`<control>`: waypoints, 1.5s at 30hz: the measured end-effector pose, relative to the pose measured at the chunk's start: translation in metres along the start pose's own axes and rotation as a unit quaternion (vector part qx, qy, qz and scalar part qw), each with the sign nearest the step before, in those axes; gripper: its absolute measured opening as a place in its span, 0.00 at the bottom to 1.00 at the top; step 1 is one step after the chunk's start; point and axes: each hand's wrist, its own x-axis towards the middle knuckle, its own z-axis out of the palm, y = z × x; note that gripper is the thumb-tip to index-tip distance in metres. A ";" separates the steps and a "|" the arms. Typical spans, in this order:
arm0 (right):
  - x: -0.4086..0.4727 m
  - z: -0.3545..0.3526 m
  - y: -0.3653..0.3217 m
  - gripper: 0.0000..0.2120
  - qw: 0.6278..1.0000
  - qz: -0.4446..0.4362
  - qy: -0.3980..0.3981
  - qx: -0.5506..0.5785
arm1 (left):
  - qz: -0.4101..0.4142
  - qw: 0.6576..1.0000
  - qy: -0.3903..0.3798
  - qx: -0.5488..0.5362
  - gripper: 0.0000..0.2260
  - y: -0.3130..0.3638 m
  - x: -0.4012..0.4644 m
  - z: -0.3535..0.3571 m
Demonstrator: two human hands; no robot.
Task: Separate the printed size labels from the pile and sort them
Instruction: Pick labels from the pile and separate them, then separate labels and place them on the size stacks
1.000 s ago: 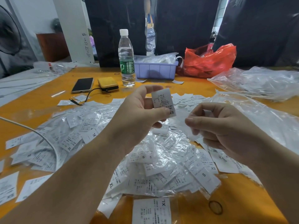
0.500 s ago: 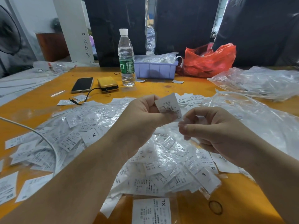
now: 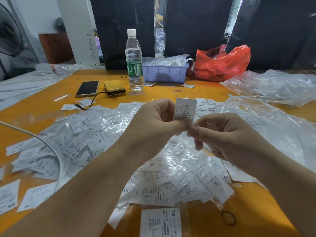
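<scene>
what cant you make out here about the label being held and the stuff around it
- Held label, head view: its lower end, where a size letter might sit, is hidden behind the left hand and right hand; its upper print is too small to read.
- Purple bin: contents veiled by crinkled plastic.
- Red bag: contents hidden inside.

A clear plastic water bottle [image 3: 134, 60] is standing on the orange table [image 3: 205, 93]; a yellow power bank [image 3: 114, 87] and black smartphone [image 3: 87, 88] are lying left of it, a lilac plastic tray [image 3: 165, 72] and red plastic bag [image 3: 220, 64] sitting right.
</scene>
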 end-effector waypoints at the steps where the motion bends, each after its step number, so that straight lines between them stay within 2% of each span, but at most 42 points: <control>1: 0.000 0.000 0.000 0.16 1.000 0.002 0.007 -0.002 | 0.003 1.000 0.004 0.005 0.05 0.000 0.000 0.000; 5: -0.001 -0.001 0.000 0.11 0.999 0.013 0.037 -0.012 | -0.004 1.000 0.030 -0.005 0.06 0.000 0.002 -0.005; 11: 0.001 -0.004 0.002 0.10 0.997 0.035 0.062 -0.008 | -0.041 0.993 0.049 -0.096 0.06 0.003 0.006 -0.011; 20: 0.001 -0.003 0.003 0.09 0.998 0.016 0.051 -0.015 | -0.040 0.996 0.032 -0.068 0.07 0.001 0.004 -0.004; 31: 0.000 0.002 -0.001 0.14 0.998 -0.032 0.060 0.004 | -0.042 0.996 0.038 -0.074 0.07 -0.001 0.005 -0.003; 42: 0.003 0.002 0.005 0.11 0.999 -0.030 0.024 0.001 | -0.065 0.996 -0.007 -0.065 0.11 0.000 0.001 0.001; 45: 0.003 0.003 0.005 0.09 0.999 -0.037 0.019 0.014 | -0.093 0.991 -0.038 -0.091 0.16 0.000 0.002 0.000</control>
